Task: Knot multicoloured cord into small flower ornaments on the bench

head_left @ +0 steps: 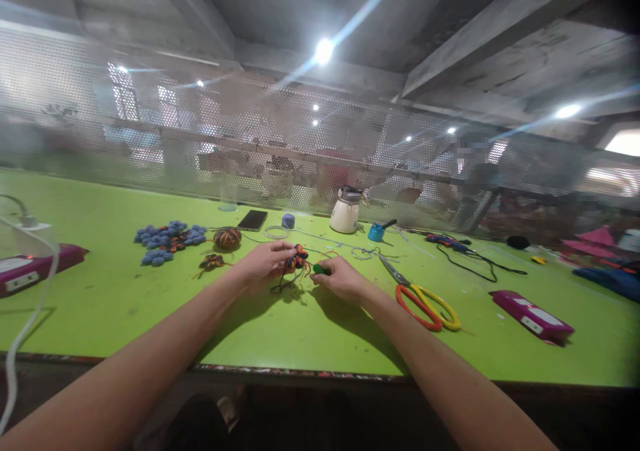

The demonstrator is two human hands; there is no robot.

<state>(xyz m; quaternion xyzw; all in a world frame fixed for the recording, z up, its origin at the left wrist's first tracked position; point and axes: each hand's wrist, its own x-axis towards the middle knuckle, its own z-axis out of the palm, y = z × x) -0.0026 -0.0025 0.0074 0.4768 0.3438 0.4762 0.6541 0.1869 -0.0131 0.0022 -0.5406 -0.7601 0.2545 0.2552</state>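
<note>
Pinched in the fingers of my left hand [270,259] is a small multicolored crochet flower [299,258] in dark, red and orange yarn, with loose yarn ends hanging below it. My right hand [341,278], just to its right, is closed around a green-handled crochet hook [320,270]; the hook's tip is too small to make out. Left of my left hand lies another dark and orange crochet piece [212,262]. Behind that is a ball of brown and orange variegated yarn [227,238]. A pile of blue crochet flowers [170,236] rests farther left.
Large scissors [417,294] with red and yellow handles lie right of my right hand. Power strips [533,316] sit at both sides. Toward the back are a phone [253,220], a white jug [345,211], a blue pot [376,232] and a corded tool [447,242]. A perforated screen [300,151] stands behind.
</note>
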